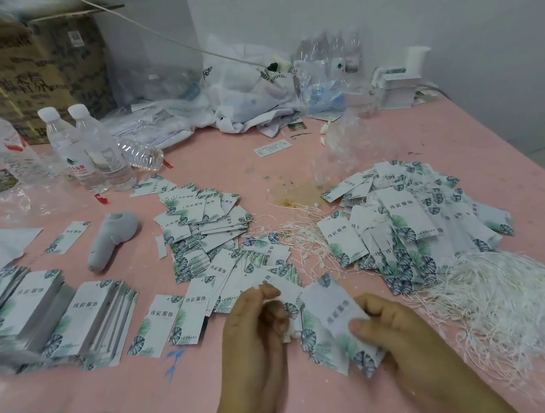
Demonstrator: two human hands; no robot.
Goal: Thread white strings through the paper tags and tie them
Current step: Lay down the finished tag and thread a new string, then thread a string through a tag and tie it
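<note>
Your right hand (399, 330) has thumb and fingers clamped on a small fan of tags (333, 320), held tilted just above the pink table (283, 401), leaf print down toward you. Your left hand (259, 324) sits just beside it, fingers curled together at the fan's left edge; motion blur hides whether they pinch a tag or a string, so you cannot tell what they grip. The strings (507, 303) lie in a big white tangle to your right, near your right wrist, with looser strands (303, 233) trailing across the table between two heaps. The heap on the right (409, 223) has strings mixed through its tags; the heap in the middle (206, 222) looks unstrung. To your left, neat stacks (58, 313) of tags lie side by side, with a few singles beside them. A grey handheld device (111, 238) lies between the stacks and the middle heap. Water bottles (89, 147) stand at far left in front of a cardboard box (18, 71), and crumpled bags (246, 89) sit along the wall.
</note>
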